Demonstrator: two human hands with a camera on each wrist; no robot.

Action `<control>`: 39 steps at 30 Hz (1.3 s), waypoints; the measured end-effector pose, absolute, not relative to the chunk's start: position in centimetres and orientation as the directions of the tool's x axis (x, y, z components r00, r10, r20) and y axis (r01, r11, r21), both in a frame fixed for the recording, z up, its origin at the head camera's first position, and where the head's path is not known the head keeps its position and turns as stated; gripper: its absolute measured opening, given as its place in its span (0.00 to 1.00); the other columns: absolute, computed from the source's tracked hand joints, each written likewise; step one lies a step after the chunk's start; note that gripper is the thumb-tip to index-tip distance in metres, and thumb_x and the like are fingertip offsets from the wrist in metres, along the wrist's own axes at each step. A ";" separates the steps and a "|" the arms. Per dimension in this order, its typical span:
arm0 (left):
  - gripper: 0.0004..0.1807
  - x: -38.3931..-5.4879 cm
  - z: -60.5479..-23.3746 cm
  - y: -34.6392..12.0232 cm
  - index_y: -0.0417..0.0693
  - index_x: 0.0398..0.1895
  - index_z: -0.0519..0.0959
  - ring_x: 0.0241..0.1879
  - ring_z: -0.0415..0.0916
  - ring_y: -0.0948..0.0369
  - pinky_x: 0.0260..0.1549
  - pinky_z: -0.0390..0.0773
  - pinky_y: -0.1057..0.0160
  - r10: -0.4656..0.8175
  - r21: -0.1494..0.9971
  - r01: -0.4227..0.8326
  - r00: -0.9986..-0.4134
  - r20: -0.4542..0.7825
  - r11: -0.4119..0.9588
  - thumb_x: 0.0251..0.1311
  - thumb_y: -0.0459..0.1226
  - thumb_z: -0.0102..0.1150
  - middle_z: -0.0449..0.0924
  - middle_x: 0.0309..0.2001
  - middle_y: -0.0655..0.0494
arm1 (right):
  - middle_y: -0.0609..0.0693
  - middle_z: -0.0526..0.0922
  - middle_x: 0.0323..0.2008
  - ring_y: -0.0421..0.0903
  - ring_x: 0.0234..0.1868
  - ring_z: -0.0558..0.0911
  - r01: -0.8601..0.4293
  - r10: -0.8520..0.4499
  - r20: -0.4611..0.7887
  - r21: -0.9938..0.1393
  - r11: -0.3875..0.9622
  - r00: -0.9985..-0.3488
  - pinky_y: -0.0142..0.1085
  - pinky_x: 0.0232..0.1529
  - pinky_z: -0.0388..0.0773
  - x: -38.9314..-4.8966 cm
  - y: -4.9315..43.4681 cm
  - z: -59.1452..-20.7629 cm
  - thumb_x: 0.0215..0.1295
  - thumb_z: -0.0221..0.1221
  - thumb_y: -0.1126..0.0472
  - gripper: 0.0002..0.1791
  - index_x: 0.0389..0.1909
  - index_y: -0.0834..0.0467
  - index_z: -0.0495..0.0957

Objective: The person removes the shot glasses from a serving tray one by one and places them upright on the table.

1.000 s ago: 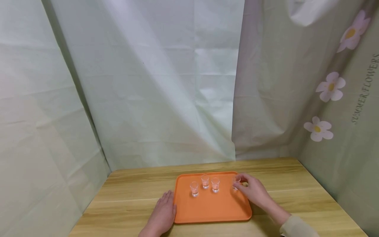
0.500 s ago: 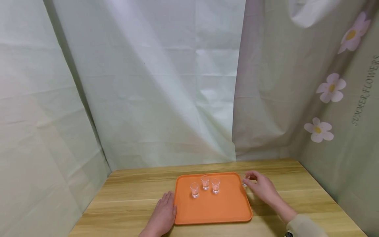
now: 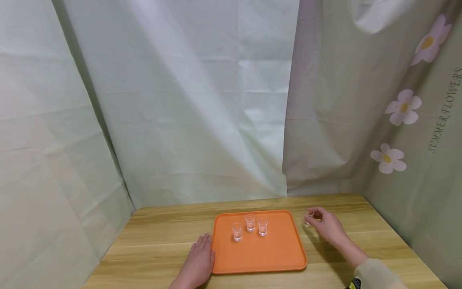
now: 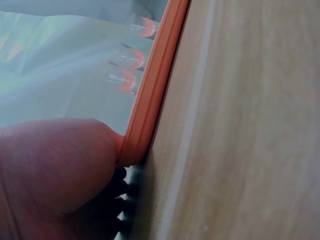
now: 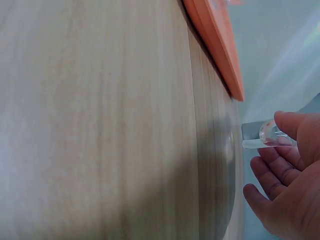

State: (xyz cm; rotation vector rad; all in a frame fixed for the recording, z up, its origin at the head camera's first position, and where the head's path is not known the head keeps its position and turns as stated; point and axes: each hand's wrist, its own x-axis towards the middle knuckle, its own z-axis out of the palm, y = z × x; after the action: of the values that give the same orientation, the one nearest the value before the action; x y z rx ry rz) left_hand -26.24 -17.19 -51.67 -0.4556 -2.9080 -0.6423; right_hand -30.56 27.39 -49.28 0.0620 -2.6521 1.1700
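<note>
My right hand (image 3: 326, 228) pinches a small clear shot glass (image 3: 307, 220) between thumb and fingers, off the tray's right side. In the right wrist view that glass (image 5: 268, 133) is held close over the wooden table, its lower end bare and the other fingers loosely bent beneath. Three more shot glasses, one of them the leftmost glass (image 3: 236, 232), stand upright on an orange tray (image 3: 260, 257) toward its back. My left hand (image 3: 196, 259) lies flat on the table, fingers straight, its thumb side against the tray's left edge (image 4: 150, 95).
The tray sits on a wood-grain table (image 3: 155, 241). Pale green curtains (image 3: 202, 120) hang behind and at both sides, with printed flowers on the right one. A sleeve (image 3: 379, 275) covers my right forearm.
The right hand has carried one shot glass from the tray's right part, over the rim, to the table area on the right. The left hand and the other three glasses stay put.
</note>
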 end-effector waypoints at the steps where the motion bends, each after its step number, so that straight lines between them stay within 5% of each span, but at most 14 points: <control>1: 0.29 -26.2 -51.7 -17.2 0.19 0.75 0.68 0.77 0.63 0.28 0.76 0.63 0.27 0.263 0.392 0.318 -0.946 0.189 0.863 0.80 0.33 0.58 0.67 0.76 0.23 | 0.61 0.88 0.54 0.64 0.59 0.86 -0.129 0.062 0.230 -0.725 0.677 -0.971 0.58 0.59 0.84 -30.6 27.5 -49.3 0.78 0.69 0.53 0.24 0.63 0.67 0.82; 12: 0.30 -26.4 -51.6 -17.2 0.21 0.76 0.67 0.79 0.62 0.29 0.77 0.61 0.28 0.254 0.410 0.305 -0.951 0.174 0.860 0.81 0.34 0.57 0.66 0.77 0.24 | 0.63 0.88 0.55 0.63 0.58 0.86 -0.099 0.076 0.201 -0.735 0.670 -0.977 0.54 0.55 0.85 -30.9 28.4 -49.8 0.79 0.68 0.55 0.25 0.64 0.70 0.81; 30: 0.30 -26.4 -51.5 -17.1 0.21 0.76 0.67 0.79 0.61 0.30 0.78 0.60 0.29 0.256 0.414 0.302 -0.953 0.164 0.859 0.81 0.34 0.56 0.66 0.77 0.24 | 0.67 0.87 0.58 0.65 0.60 0.86 -0.112 0.058 0.202 -0.734 0.670 -0.978 0.59 0.61 0.83 -31.0 28.9 -50.3 0.79 0.69 0.51 0.31 0.68 0.72 0.78; 39: 0.30 -26.3 -51.6 -17.3 0.20 0.76 0.67 0.78 0.62 0.29 0.77 0.61 0.28 0.256 0.416 0.306 -0.951 0.172 0.856 0.81 0.34 0.57 0.66 0.77 0.23 | 0.77 0.67 0.77 0.79 0.75 0.69 -0.161 -0.009 0.218 -0.692 0.704 -0.976 0.73 0.73 0.67 -30.4 28.8 -49.7 0.76 0.71 0.45 0.50 0.82 0.73 0.60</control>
State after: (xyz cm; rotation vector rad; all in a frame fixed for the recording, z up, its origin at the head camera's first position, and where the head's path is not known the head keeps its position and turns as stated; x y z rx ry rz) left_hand -26.30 -17.28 -51.65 -0.4438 -2.9196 -0.6827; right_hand -30.38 28.82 -49.70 0.1364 -2.7136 1.1292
